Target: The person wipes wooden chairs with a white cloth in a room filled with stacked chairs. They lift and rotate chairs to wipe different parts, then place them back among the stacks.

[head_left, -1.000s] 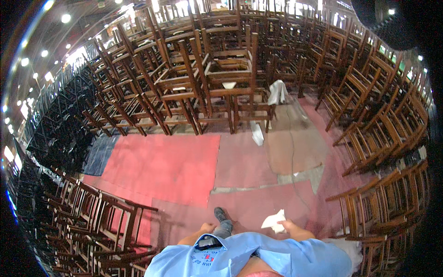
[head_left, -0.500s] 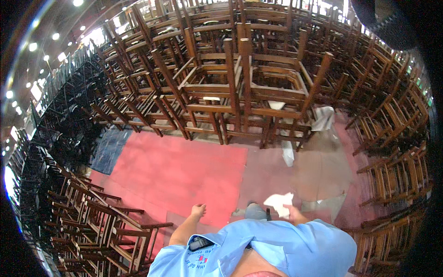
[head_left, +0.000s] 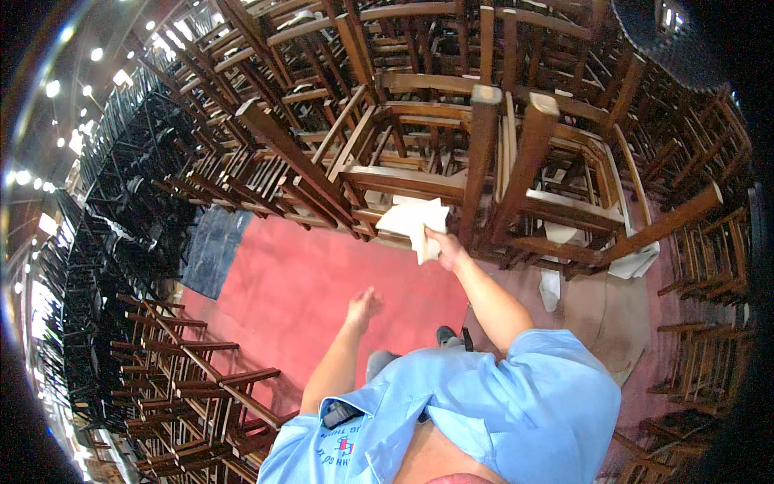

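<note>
My right hand (head_left: 447, 250) is closed on the edge of a creased white sheet (head_left: 415, 223); I cannot tell whether it is cloth or paper. The right arm reaches forward, and the sheet is up against the lower part of a brown wooden chair frame (head_left: 407, 177) in the front row. Lower and further left, my left hand (head_left: 365, 303) hangs over the red floor. It is slightly blurred, with loosely bent fingers apart and nothing seen in them. Just right of the sheet, thick square wooden legs (head_left: 481, 153) stick out toward me.
Brown wooden chair frames are stacked high ahead and more stand at the right (head_left: 709, 250). Other wooden frames (head_left: 193, 379) stand at the left, with black frames (head_left: 81, 298) behind them. A white scrap (head_left: 550, 290) and grey sheeting (head_left: 634, 261) lie by the right-hand frame.
The right hand has swung forward and left from beside my body, carrying the white sheet to the frames. My left hand has moved forward a little. The stacked frames now appear closer.
</note>
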Demonstrator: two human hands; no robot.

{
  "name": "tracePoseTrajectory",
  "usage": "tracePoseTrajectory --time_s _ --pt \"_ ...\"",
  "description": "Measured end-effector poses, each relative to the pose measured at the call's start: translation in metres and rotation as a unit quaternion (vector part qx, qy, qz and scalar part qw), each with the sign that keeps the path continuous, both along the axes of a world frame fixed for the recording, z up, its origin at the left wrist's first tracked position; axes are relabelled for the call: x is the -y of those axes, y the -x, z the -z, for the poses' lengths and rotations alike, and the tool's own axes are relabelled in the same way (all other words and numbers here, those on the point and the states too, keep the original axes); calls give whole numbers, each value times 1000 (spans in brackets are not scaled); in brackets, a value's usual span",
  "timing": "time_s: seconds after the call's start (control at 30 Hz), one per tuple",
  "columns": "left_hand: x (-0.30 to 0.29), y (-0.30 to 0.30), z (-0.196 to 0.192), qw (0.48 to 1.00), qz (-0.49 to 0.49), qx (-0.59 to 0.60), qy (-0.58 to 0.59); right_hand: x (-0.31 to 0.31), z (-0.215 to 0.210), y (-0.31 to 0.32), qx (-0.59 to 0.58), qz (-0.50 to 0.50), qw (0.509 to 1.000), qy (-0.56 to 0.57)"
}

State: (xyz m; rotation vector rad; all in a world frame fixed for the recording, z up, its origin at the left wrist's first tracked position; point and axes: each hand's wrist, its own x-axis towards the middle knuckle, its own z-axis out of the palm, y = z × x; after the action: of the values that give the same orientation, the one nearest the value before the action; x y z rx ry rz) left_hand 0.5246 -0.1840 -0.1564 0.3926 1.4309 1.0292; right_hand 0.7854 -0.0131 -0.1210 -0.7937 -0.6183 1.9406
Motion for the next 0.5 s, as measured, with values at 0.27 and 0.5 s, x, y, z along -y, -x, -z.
tracePoseTrajectory --time_s 0.27,0.5 --pt "-241 27 -49 988 -47 51 -134 -94 27 50 77 194 974 85" --pt "-324 14 -47 982 -38 182 -32 -86 8 39 142 191 967 94"
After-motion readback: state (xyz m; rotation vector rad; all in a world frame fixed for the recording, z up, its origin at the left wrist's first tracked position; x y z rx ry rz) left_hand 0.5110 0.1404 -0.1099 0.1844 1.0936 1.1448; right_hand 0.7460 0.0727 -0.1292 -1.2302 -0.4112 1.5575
